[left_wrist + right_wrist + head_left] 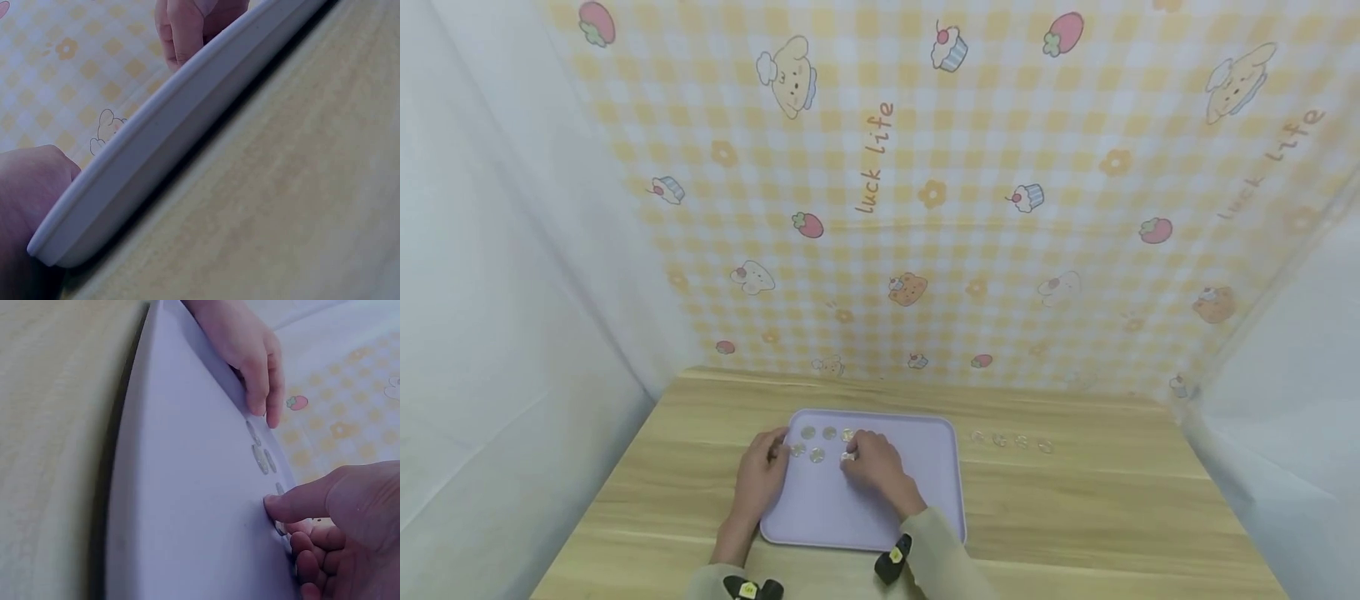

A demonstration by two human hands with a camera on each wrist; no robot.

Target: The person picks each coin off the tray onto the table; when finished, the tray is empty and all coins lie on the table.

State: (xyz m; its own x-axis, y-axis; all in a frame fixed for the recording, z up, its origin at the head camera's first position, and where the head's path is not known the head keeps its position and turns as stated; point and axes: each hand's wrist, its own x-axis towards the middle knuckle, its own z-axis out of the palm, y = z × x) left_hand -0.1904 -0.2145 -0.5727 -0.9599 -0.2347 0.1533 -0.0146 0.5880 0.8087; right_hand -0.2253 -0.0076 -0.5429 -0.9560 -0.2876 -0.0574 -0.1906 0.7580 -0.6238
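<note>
A lavender tray (865, 508) lies on the wooden table. Near its far left corner are several round, shiny coins, among them one coin (817, 455) in the nearer row and another (808, 432) behind it. My right hand (877, 462) reaches over the tray and pinches a coin (280, 527) between thumb and fingers, close over the tray floor. My left hand (762, 475) rests at the tray's left edge, its fingertips by the rim; the right wrist view also shows this left hand (245, 353) there.
To the right of the tray, several small round shiny pieces (1000, 440) lie in a row on the table (1075, 508). A yellow checked cloth (925, 250) hangs behind the table, with white sheets (497, 333) at the sides.
</note>
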